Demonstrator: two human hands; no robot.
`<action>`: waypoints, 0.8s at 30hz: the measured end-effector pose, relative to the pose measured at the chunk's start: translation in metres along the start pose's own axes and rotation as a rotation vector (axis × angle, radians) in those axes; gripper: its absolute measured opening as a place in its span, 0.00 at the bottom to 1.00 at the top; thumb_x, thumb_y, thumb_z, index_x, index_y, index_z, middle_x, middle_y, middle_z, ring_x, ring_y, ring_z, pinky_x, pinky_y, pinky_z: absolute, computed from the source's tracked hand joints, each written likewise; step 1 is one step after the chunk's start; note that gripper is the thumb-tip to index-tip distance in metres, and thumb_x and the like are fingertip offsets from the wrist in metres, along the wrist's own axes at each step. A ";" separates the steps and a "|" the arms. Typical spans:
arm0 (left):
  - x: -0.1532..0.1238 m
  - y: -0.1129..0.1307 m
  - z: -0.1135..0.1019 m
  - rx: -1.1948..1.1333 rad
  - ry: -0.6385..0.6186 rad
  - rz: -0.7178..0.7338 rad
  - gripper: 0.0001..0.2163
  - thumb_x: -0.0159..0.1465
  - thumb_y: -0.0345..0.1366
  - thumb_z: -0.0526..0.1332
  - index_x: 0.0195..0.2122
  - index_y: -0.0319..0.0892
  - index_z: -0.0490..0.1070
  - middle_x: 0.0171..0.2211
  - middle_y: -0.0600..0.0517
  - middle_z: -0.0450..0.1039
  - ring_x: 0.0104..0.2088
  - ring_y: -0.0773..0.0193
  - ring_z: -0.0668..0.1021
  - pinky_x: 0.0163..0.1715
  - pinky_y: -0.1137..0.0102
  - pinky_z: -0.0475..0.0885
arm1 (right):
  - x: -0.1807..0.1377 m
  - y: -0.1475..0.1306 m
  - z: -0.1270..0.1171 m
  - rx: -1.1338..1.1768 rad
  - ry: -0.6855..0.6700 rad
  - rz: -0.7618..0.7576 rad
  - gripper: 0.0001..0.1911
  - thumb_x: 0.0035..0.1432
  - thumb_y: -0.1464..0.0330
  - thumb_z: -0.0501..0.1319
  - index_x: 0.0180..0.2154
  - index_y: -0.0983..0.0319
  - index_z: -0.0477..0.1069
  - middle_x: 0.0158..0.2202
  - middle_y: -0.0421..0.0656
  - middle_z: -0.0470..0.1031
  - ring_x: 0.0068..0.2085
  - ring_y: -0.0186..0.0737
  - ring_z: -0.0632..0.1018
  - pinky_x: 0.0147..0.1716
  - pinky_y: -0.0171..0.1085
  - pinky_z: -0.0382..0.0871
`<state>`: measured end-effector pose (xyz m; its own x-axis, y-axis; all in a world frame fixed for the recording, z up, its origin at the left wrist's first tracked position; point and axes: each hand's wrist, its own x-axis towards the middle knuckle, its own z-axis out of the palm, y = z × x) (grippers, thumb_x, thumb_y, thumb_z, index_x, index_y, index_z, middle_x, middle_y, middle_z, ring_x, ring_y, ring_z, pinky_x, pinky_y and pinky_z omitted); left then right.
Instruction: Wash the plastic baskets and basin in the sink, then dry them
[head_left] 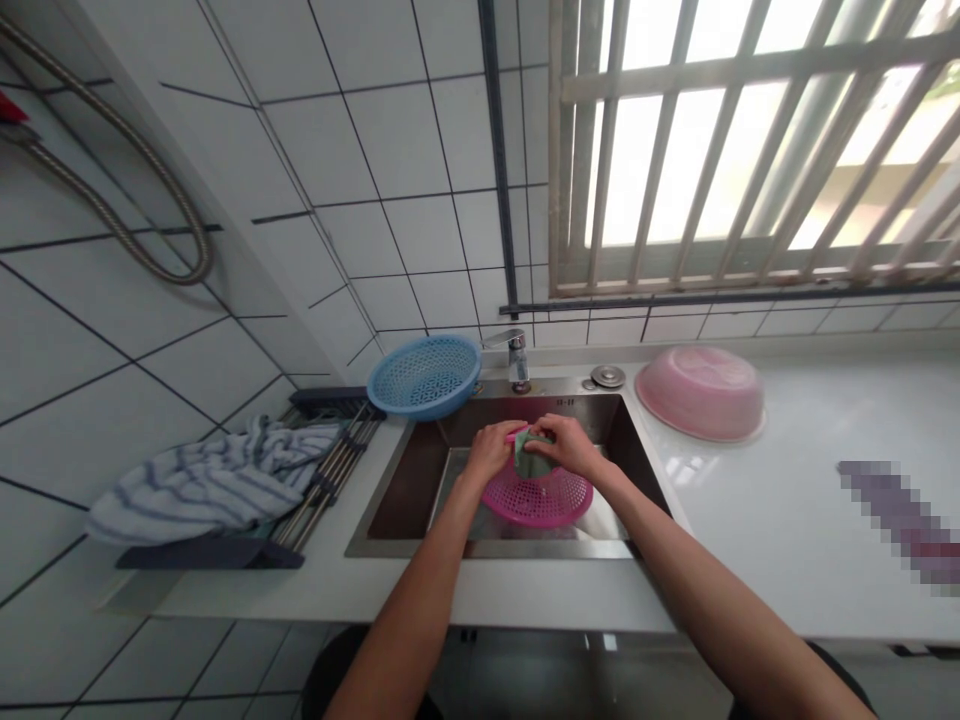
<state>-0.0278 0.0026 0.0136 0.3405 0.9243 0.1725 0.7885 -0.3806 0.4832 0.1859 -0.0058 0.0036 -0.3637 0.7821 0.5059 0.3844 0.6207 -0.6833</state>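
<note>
Over the steel sink [390,500] I hold a pink plastic colander [538,495]. My left hand [491,450] grips its far rim, fingers curled. Closed on a green cloth or sponge [529,458], my right hand [570,445] presses it against the colander's rim, between both hands. Both forearms reach in from the bottom of the view.
A blue colander [424,375] leans at the sink's back left corner, next to the tap [516,355]. An upturned pink basin [701,390] rests on the white counter [787,500] at right. A striped towel [210,480] lies on a drying rack [330,470] at left. A barred window is above.
</note>
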 end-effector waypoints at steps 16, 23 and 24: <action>0.001 0.003 -0.001 0.019 -0.080 -0.029 0.18 0.68 0.31 0.58 0.54 0.51 0.81 0.52 0.50 0.82 0.54 0.57 0.82 0.56 0.68 0.72 | 0.001 -0.002 0.000 -0.045 -0.040 -0.019 0.05 0.60 0.66 0.71 0.38 0.59 0.80 0.36 0.42 0.79 0.36 0.38 0.77 0.37 0.34 0.66; -0.001 -0.028 -0.024 0.061 0.142 -0.213 0.26 0.63 0.23 0.55 0.58 0.50 0.79 0.58 0.55 0.79 0.59 0.60 0.78 0.64 0.67 0.67 | 0.002 0.027 -0.019 0.052 0.139 0.188 0.09 0.62 0.61 0.67 0.35 0.59 0.80 0.34 0.43 0.81 0.34 0.41 0.77 0.37 0.37 0.71; -0.002 -0.030 -0.024 0.067 0.147 -0.230 0.25 0.63 0.23 0.55 0.57 0.50 0.79 0.57 0.54 0.79 0.59 0.59 0.78 0.64 0.67 0.68 | 0.002 0.027 -0.023 0.049 0.223 0.199 0.09 0.63 0.61 0.66 0.35 0.59 0.79 0.34 0.44 0.80 0.35 0.42 0.77 0.38 0.38 0.71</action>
<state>-0.0640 0.0129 0.0192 0.0750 0.9790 0.1896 0.8701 -0.1572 0.4671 0.2153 0.0144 -0.0017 -0.0881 0.8839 0.4594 0.3864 0.4554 -0.8021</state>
